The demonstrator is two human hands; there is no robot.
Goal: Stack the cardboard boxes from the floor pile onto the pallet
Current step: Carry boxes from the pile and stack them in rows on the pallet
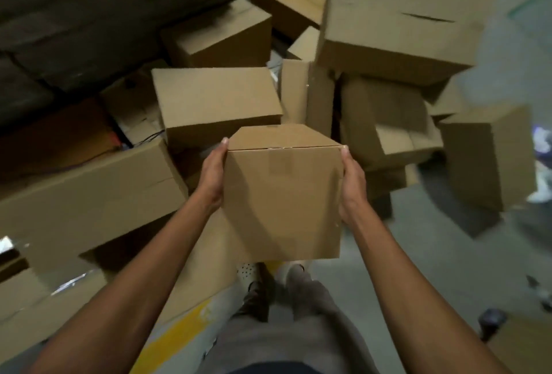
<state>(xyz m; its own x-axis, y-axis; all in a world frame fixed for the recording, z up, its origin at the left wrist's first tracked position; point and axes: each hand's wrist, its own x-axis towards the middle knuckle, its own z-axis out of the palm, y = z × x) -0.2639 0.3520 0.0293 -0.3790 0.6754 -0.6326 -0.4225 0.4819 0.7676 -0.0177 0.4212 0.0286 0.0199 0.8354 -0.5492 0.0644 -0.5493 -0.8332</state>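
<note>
Taped cardboard box (pixel 282 203) between both hands (pixel 212 178) (pixel 353 187)

Grey floor (pixel 433 269) with a yellow painted stripe (pixel 176 335), small dark object (pixel 491 321) at right
</note>
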